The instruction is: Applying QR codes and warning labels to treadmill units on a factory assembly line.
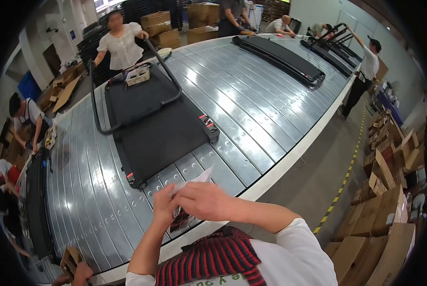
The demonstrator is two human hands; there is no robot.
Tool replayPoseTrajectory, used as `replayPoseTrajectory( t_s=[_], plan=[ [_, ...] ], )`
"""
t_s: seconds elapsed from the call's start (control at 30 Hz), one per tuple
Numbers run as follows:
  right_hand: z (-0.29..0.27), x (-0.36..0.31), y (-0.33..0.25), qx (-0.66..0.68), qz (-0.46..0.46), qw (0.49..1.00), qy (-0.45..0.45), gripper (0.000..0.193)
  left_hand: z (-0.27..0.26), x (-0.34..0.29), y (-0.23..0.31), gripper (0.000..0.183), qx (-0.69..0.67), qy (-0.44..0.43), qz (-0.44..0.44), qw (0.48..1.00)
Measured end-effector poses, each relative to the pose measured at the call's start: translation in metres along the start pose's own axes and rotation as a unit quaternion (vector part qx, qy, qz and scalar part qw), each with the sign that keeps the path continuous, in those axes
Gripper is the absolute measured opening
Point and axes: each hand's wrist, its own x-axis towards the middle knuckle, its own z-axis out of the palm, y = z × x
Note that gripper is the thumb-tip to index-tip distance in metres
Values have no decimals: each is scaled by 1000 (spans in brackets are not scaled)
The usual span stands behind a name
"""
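Note:
Near the close edge of the metal-slatted line, my left hand (pixel 163 204) and my right hand (pixel 205 199) are closed together around a thin white sheet (pixel 206 175). One corner of it sticks up past my fingers; I cannot tell whether it is paper or film. Below my fingers shows a dark and reddish patterned piece (pixel 179 220), partly covered by the hands. Just beyond lies a flat black treadmill (pixel 161 136) with red marks at its near corners. Its bent black handrail (pixel 177 90) is held at the far side by a person (pixel 123 47).
A parts tray (pixel 138 75) rests on the treadmill's far end. More black treadmills lie along the line (pixel 275 124), one at the left (pixel 37 205) and one at the far right (pixel 280 57). Several co-workers stand around it. Cardboard boxes (pixel 375 214) are piled right of a yellow-black floor stripe (pixel 342 190).

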Motion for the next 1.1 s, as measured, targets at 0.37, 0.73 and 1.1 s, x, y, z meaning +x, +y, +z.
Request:
replayPoseTrajectory(
  t_s=[0.37, 0.73, 1.1],
  plan=[
    [32, 44, -46, 176, 54, 982, 53, 12, -126, -56, -24, 23, -37, 53, -116, 991],
    [150, 79, -4, 257, 325, 910, 3, 11, -229, -77, -86, 20, 15, -29, -148, 988],
    [234, 86, 119, 413, 561, 713, -83, 10, -190, 7, -195, 17, 324, -153, -28, 933]
  ],
)
